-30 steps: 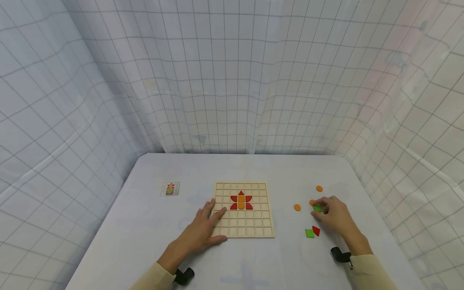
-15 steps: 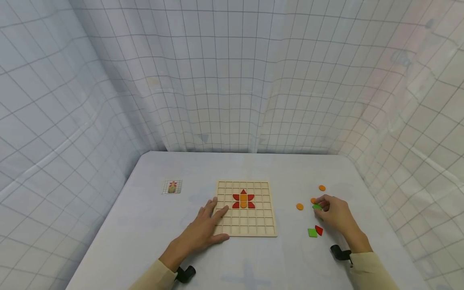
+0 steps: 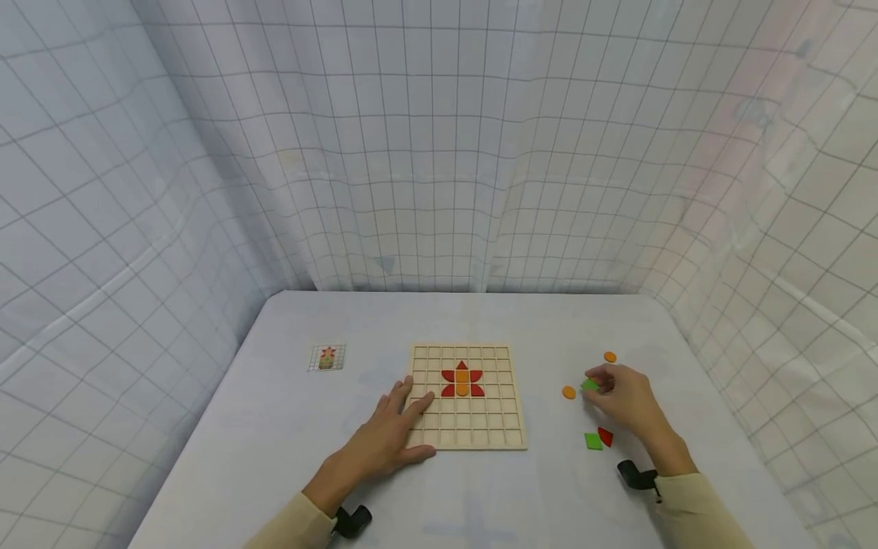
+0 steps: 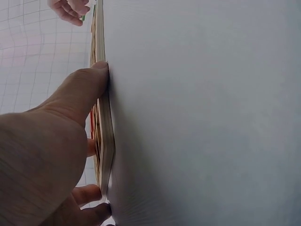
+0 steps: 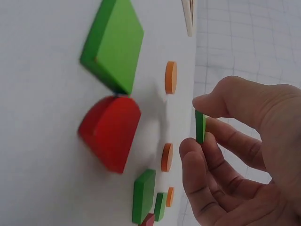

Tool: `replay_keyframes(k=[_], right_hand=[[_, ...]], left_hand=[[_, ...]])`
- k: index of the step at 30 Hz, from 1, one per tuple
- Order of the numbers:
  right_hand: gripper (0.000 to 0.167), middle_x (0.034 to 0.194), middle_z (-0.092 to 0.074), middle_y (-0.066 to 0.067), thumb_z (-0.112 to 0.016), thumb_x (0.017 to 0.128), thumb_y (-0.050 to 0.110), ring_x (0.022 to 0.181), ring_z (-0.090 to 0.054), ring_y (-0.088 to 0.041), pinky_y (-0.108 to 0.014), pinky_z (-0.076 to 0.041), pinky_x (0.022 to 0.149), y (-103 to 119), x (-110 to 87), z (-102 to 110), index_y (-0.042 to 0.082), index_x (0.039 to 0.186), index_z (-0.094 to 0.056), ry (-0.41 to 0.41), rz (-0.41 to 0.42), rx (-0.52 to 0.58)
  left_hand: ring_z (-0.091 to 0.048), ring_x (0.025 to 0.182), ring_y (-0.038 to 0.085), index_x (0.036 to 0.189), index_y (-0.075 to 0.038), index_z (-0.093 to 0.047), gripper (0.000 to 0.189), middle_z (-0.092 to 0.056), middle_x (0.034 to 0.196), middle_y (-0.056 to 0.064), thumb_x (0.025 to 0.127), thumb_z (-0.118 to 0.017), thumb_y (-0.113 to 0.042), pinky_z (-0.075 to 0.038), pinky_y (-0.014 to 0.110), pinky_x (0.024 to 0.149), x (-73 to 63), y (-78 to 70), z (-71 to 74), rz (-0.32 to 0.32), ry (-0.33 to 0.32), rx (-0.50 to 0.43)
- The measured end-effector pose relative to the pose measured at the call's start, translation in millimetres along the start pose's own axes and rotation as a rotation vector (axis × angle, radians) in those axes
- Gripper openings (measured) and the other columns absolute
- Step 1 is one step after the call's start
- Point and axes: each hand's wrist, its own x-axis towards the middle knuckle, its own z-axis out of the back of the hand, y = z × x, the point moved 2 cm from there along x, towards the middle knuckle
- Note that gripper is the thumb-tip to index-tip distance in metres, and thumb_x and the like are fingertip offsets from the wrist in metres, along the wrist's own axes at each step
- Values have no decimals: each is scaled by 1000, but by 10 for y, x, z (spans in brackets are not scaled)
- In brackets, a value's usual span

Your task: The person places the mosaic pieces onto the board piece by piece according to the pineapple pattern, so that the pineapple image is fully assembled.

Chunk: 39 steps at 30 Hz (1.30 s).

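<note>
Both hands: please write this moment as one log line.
left hand: touches grid board | right hand: pinches green piece | grid board: carries red pieces, orange pieces

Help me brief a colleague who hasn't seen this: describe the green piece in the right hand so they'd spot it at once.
Find the gridded wooden board on the white table, then look to its right, at the right hand. The green piece is pinched in that hand. It is the only green one held; the green tile beside a red piece lies on the table.

There are three loose discs (image 5: 171,77), one board (image 3: 473,437), one card (image 3: 327,357).
</note>
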Motion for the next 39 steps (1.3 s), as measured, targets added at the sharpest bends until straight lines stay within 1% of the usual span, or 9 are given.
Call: replay_keyframes(k=[6, 13, 22, 28, 33, 39], right_hand=[[24, 104, -85, -9, -95, 95, 8, 89, -78, -18, -26, -64, 78, 163, 39, -84, 3, 116, -87, -10, 101, 1], [24, 101, -79, -6, -91, 91, -2, 88, -74, -14, -26, -65, 79, 360, 69, -185, 4, 114, -88, 2, 168, -5], [24, 102, -80, -5, -92, 93, 2, 88, -71, -12, -24, -63, 79, 586, 93, -407, 2, 117, -87, 69, 200, 14], [26, 104, -80, -1, -91, 95, 4, 91, -70, -9, -25, -63, 81, 712, 127, -586, 5, 121, -87, 114, 241, 17], [24, 105, -81, -1, -93, 94, 3, 93, -72, -9, -25, -65, 83, 813, 125, -680, 7, 117, -87, 108, 259, 60], [18, 106, -81, -1, -94, 94, 4, 94, -72, -10, -24, -65, 84, 913, 116, -759, 10, 108, -87, 106, 283, 91]], left_hand=[[-27, 178, 57, 178, -14, -50, 94, -25, 191, 31, 101, -91, -52, -30, 73, 142, -12, -60, 37, -13, -2, -5], [-27, 177, 58, 177, -12, -50, 96, -25, 190, 32, 101, -91, -53, -31, 75, 141, -29, -100, 61, -27, -4, -7], [-25, 178, 57, 177, -13, -50, 96, -24, 191, 31, 100, -92, -52, -29, 75, 142, -28, -115, 68, -10, 7, -24], [-25, 179, 56, 177, -14, -50, 95, -24, 191, 31, 100, -92, -51, -29, 75, 142, -17, -91, 49, 9, 10, -15], [-24, 179, 55, 178, -16, -49, 94, -23, 192, 30, 101, -92, -50, -29, 74, 143, 16, -66, 30, 17, 15, -2], [-23, 180, 54, 178, -17, -50, 95, -24, 192, 29, 100, -93, -50, -28, 73, 143, 34, -27, 0, 30, 17, 17]])
